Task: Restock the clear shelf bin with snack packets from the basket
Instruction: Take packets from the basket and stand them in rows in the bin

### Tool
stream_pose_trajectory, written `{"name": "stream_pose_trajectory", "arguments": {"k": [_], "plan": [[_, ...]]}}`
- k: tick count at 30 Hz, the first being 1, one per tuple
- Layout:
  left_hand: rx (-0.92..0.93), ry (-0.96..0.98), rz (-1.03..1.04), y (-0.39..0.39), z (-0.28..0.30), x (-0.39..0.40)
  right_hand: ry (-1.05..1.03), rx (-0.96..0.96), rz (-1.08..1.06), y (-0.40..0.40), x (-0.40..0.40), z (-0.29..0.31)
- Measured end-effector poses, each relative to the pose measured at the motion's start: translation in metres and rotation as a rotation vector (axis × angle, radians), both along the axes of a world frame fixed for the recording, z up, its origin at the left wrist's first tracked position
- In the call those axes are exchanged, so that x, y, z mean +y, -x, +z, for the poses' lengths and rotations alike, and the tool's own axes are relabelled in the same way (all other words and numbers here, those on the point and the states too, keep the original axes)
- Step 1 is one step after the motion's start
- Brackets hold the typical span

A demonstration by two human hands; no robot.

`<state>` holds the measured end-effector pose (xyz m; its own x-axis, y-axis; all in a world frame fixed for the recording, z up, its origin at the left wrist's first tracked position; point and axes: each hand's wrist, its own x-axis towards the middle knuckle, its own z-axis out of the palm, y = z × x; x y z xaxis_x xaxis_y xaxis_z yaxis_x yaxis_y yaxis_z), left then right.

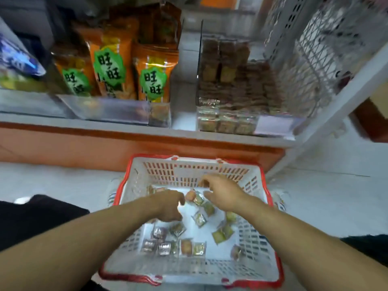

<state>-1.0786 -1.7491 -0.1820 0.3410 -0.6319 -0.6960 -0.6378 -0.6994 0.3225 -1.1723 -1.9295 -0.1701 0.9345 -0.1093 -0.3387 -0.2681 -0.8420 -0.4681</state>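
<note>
Near: our white slatted plastic basket with red rim point(255, 244) still holds many small square clear-wrapped snack packets point(199, 219) | our left hand point(168, 205) curls down onto them, grip unclear | our right hand point(222, 194) hovers loosely curled, seemingly empty | far: clear plastic shelf bin point(273, 126) already well stocked, room left.

There is one view, from a wide-angle camera worn on the person's head. It looks forward and steeply down onto the basket point(190, 267), which sits close below at the lower middle of the frame. Both forearms reach in from the bottom corners toward the basket. Beyond the basket's far rim, the view takes in the shelf point(130, 128), seen from above and in front, at close range. Straight lines bow toward the edges, and the picture is blurred.
</note>
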Motion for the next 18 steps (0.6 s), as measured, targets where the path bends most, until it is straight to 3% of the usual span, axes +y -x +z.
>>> {"name": "stream_pose_trajectory", "arguments": {"k": [2,4,9,14,18], "plan": [[0.029,-0.114,0.048,0.006,-0.044,0.026,0.01,0.441,-0.023,0.032,-0.008,-0.061],[0.024,-0.19,0.033,0.014,-0.083,0.047,0.042,0.563,-0.03,0.062,-0.014,-0.103],[0.056,-0.172,-0.008,0.026,-0.136,0.058,0.081,0.583,0.038,0.086,-0.013,-0.155],[-0.014,-0.151,-0.035,0.04,-0.17,0.056,-0.123,0.468,-0.036,0.062,0.011,-0.182],[-0.124,-0.179,-0.05,0.046,-0.186,0.061,-0.25,0.559,-0.105,0.053,0.051,-0.203]]}}
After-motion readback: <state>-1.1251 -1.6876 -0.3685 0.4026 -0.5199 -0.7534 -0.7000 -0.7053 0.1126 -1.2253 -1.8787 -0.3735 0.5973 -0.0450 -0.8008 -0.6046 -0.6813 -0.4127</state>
